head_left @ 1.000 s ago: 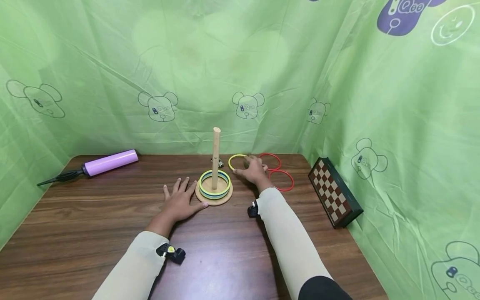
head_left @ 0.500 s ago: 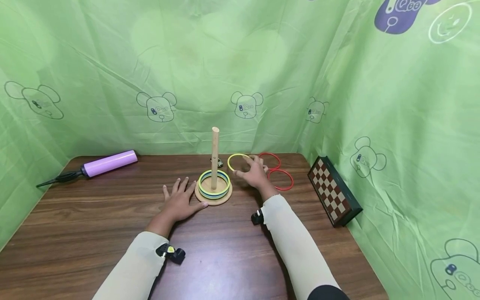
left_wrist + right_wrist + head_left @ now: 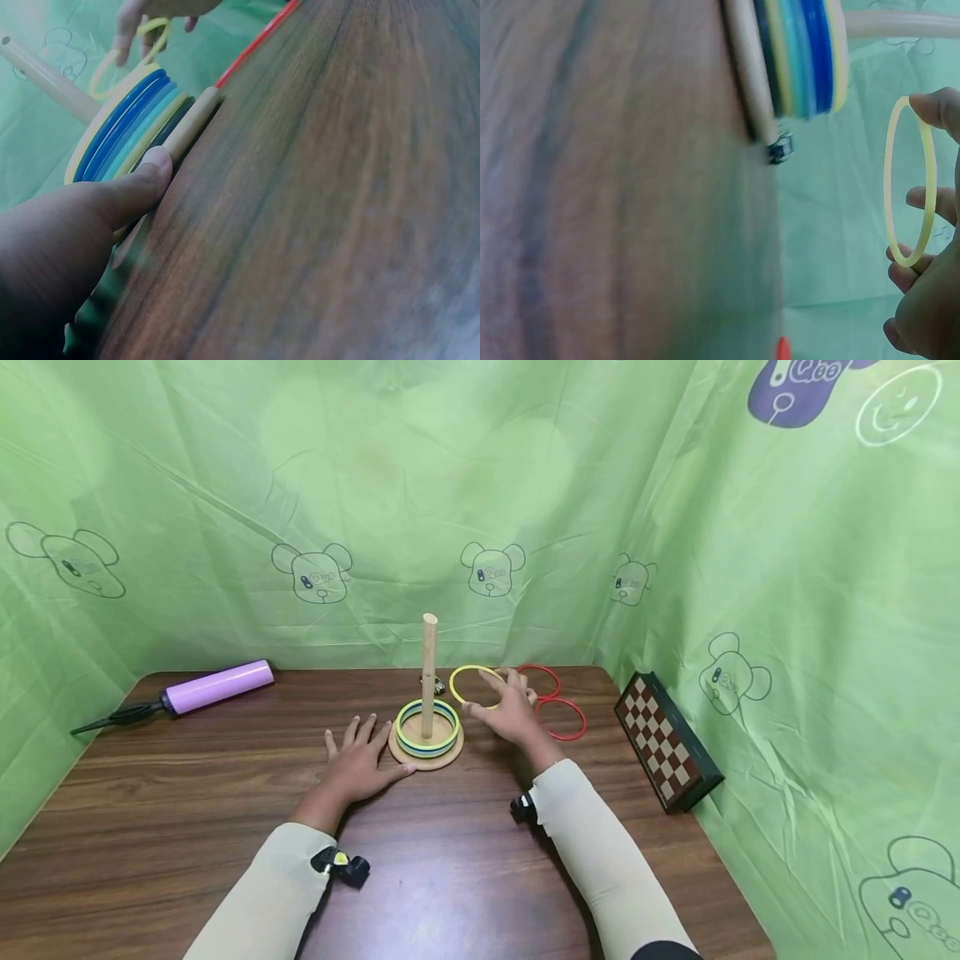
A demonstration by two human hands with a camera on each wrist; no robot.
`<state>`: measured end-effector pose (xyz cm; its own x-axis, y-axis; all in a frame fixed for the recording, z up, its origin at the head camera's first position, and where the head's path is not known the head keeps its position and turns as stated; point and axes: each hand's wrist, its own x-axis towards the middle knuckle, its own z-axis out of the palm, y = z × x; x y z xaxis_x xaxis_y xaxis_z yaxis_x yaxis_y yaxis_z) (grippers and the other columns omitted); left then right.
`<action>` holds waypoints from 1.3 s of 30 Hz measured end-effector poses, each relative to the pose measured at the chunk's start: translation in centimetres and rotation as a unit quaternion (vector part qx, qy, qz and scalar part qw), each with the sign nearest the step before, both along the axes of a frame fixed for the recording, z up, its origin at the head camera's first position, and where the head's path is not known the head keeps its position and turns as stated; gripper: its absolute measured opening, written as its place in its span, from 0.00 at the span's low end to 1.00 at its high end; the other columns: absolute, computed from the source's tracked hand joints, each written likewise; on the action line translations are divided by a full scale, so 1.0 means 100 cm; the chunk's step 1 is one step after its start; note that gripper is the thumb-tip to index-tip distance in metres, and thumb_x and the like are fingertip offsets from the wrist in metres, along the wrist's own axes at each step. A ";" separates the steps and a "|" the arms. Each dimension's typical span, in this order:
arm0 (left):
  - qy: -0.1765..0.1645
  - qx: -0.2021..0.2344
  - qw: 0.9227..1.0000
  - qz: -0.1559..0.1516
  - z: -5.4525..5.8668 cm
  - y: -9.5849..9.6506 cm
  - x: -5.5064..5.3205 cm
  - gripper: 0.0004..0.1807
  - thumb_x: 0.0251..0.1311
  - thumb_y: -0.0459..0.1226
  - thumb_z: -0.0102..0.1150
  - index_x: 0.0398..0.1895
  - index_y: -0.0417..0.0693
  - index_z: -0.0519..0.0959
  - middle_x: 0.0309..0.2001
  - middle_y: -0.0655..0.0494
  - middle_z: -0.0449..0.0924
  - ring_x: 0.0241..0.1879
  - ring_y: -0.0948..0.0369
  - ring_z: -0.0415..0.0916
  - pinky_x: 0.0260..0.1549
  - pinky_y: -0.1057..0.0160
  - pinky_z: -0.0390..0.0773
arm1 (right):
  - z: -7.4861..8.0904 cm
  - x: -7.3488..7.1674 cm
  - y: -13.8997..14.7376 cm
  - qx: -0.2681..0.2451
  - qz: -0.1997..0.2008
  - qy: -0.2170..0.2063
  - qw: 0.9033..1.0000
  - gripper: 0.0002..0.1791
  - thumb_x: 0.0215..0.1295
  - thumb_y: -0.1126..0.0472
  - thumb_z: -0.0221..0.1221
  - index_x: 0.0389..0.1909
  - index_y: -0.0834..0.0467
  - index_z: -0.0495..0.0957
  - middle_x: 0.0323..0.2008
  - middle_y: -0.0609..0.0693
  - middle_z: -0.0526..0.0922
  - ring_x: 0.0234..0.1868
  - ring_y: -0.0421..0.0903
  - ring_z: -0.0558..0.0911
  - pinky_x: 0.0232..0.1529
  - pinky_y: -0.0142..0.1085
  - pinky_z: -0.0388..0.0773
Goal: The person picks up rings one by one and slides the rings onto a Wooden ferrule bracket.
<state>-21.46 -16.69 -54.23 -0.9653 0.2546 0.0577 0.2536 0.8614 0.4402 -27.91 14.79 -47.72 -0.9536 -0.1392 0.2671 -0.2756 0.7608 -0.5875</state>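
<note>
A wooden ring-toss stand has a round base [image 3: 427,764] and an upright peg [image 3: 429,668]. Yellow, blue, teal and dark rings [image 3: 112,146] lie stacked around the peg. My left hand [image 3: 358,771] rests on the table left of the stand, fingers spread, its thumb [image 3: 146,180] against the base's rim. To the right of the stand, my right hand [image 3: 516,710] pinches a yellow ring [image 3: 889,180] between thumb and fingers, and the right wrist view shows it raised off the table. Two red rings [image 3: 585,720] lie flat just right of that hand.
A purple hand pump [image 3: 221,687] with a black nozzle lies at the back left. A checkered board box [image 3: 663,743] leans along the right edge. Behind the peg sits a small dark trinket [image 3: 439,686]. Green printed curtain [image 3: 405,510] hangs around the wooden table [image 3: 435,860].
The yellow ring in my right hand has come up off the table and shifted slightly left. My right forearm has swung a little to the right. The left hand stays in place.
</note>
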 end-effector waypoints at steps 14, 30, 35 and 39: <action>0.003 -0.016 1.000 0.000 0.000 -0.001 -0.001 0.60 0.63 0.77 0.58 0.88 0.50 0.60 0.88 0.35 0.50 0.88 0.31 0.39 0.76 0.15 0.27 | 0.052 0.022 -0.020 -0.104 0.014 0.074 0.992 0.42 0.61 0.39 0.73 0.76 0.46 0.78 0.74 0.60 0.70 0.76 0.59 0.64 0.75 0.68 0.49; 0.004 -0.016 1.000 -0.001 0.000 -0.001 -0.001 0.60 0.64 0.76 0.59 0.88 0.49 0.60 0.88 0.34 0.50 0.87 0.30 0.39 0.75 0.14 0.29 | 0.098 0.039 -0.042 -0.211 0.011 0.188 0.959 0.43 0.58 0.45 0.76 0.75 0.53 0.79 0.72 0.59 0.72 0.75 0.59 0.65 0.75 0.61 0.64; 0.000 -0.015 1.000 -0.002 0.002 0.000 0.000 0.60 0.64 0.76 0.58 0.88 0.49 0.60 0.88 0.34 0.50 0.88 0.30 0.39 0.75 0.14 0.29 | 0.105 0.042 -0.051 -0.229 0.037 0.212 0.949 0.43 0.57 0.49 0.77 0.74 0.55 0.80 0.72 0.62 0.72 0.75 0.60 0.64 0.75 0.59 0.66; 0.000 -0.018 1.000 -0.002 0.002 0.000 0.000 0.60 0.64 0.76 0.58 0.88 0.49 0.60 0.88 0.34 0.51 0.88 0.30 0.39 0.75 0.14 0.29 | 0.107 0.042 -0.059 -0.216 0.055 0.214 0.951 0.44 0.56 0.49 0.79 0.75 0.55 0.78 0.72 0.60 0.72 0.75 0.59 0.65 0.73 0.58 0.67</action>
<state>-21.48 -16.72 -53.99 -0.9643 0.2604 0.0489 0.2572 0.8756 0.4088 -23.70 8.89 -36.97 -0.7305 -0.0202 0.6826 -0.6238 0.4265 -0.6550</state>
